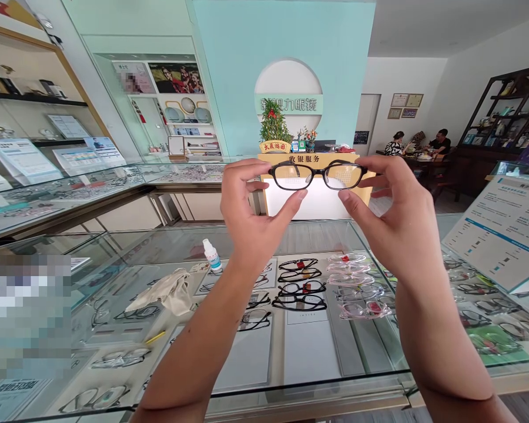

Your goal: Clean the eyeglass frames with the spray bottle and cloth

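Observation:
I hold a pair of black-framed glasses (318, 174) up at eye level, lenses facing away, above a glass display counter (317, 376). My left hand (255, 214) pinches the left lens rim between thumb and fingers. My right hand (394, 217) pinches the right rim the same way. On the counter top below lie a beige cleaning cloth (167, 294) and a small white spray bottle (211, 255) with a blue label.
Several glasses frames (302, 288) lie on trays inside the counter. A slanted information sign (502, 229) stands at the right. More glass cases run along the left. A cashier desk (308, 188) stands behind, and two people sit at a table (417, 147) far right.

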`<act>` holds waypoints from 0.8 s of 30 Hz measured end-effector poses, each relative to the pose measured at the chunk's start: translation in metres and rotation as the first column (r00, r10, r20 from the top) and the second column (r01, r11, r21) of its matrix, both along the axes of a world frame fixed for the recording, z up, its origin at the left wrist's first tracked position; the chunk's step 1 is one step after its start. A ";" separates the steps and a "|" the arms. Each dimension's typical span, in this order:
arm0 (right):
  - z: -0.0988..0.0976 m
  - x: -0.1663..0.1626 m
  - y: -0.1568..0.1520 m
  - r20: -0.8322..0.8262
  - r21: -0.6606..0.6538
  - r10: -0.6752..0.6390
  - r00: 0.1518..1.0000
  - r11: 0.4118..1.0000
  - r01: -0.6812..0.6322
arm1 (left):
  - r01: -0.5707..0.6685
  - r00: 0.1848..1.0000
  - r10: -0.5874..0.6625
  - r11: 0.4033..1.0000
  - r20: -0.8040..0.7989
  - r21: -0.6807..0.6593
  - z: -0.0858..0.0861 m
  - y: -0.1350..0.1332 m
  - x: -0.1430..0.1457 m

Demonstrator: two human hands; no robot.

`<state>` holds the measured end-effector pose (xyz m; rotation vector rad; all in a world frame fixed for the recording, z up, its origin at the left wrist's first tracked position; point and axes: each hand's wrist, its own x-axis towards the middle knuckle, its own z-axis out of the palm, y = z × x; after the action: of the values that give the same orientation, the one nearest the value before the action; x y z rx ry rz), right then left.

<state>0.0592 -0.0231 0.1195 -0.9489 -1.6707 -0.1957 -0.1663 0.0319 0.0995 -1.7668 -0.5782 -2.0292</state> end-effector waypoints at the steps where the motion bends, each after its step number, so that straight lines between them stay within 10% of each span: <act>1: -0.001 0.000 0.001 -0.003 0.015 0.003 1.000 1.000 -0.003 | 0.037 0.999 -0.037 0.999 -0.001 -0.001 0.000 0.001 0.000; 10: -0.008 -0.011 0.009 -0.049 0.170 0.103 0.993 0.981 -0.093 | 0.273 0.962 -0.270 0.953 0.039 -0.130 -0.005 0.010 0.002; 24: -0.011 -0.019 0.012 -0.039 0.182 0.173 0.984 0.970 -0.163 | 0.235 0.972 -0.231 0.959 0.047 -0.159 -0.013 0.024 0.004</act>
<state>0.0405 -0.0111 0.1087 -0.6700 -1.6441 -0.1994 -0.1624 0.0558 0.0865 -1.9874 -0.5842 -2.2223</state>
